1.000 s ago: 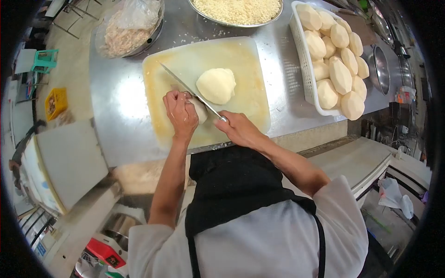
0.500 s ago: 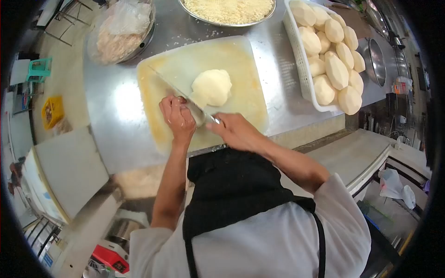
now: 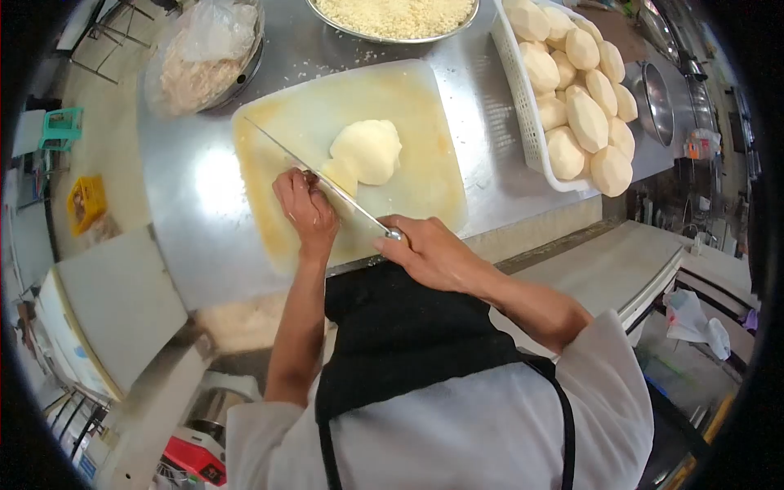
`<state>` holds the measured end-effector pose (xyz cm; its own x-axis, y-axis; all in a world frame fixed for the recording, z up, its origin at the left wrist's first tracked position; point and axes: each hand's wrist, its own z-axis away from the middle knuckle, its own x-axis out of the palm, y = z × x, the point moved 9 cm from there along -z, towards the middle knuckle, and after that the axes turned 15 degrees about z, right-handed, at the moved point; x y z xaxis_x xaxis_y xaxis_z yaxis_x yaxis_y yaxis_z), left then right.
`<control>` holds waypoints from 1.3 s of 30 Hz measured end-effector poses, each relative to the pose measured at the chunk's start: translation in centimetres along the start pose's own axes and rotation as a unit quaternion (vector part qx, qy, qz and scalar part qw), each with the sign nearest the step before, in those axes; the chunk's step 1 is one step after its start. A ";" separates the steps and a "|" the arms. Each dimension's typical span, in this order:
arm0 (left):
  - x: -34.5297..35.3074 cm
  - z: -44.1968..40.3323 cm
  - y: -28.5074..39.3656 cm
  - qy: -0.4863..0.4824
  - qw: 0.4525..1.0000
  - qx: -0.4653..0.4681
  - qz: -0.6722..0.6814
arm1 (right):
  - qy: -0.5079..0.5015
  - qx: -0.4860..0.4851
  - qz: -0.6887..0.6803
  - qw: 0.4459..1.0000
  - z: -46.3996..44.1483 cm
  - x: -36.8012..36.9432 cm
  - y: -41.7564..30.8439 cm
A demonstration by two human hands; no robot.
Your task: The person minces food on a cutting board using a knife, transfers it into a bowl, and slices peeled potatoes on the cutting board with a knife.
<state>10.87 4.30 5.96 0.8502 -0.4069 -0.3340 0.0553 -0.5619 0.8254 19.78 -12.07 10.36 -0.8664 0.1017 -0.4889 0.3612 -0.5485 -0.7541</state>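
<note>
My right hand is closed around the handle of a large kitchen knife, its blade slanting up and left across the cutting board. My left hand is on the board just left of the blade, fingers curled with the tips against it. What those fingers hold, if anything, is hidden. On the blade's other side, a fanned heap of thin pale vegetable slices lies on the board, its lower tip close to the steel.
A white plastic basket of peeled pale root vegetables stands to the right. Behind the board is a metal bowl of chopped pale bits. A bowl with a plastic bag sits back left, and metal bowls far right.
The knife's handle end and my right hand have moved slightly down and right. The blade has tilted from showing its face to nearly edge-on. The whole view has shifted a little.
</note>
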 end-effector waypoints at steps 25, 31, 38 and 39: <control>-0.3 0.7 -0.7 0.024 0.999 -0.027 0.025 | -0.007 0.004 0.012 1.000 0.6 0.7 -0.2; -0.6 1.4 -1.6 0.027 0.999 -0.013 0.017 | 0.003 -0.010 0.048 0.999 -4.0 3.4 1.9; -0.5 1.3 -1.2 0.026 0.999 -0.019 0.001 | 0.006 0.001 -0.004 1.000 1.6 0.8 -0.2; -0.6 1.3 -1.0 0.031 0.999 -0.010 0.004 | 0.002 -0.001 0.004 1.000 0.6 1.7 0.4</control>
<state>9.67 4.19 4.76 0.8811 -0.3660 -0.2996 0.0582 -0.5446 0.8367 18.23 -12.61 9.51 -0.8622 0.0996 -0.4967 0.3695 -0.5471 -0.7511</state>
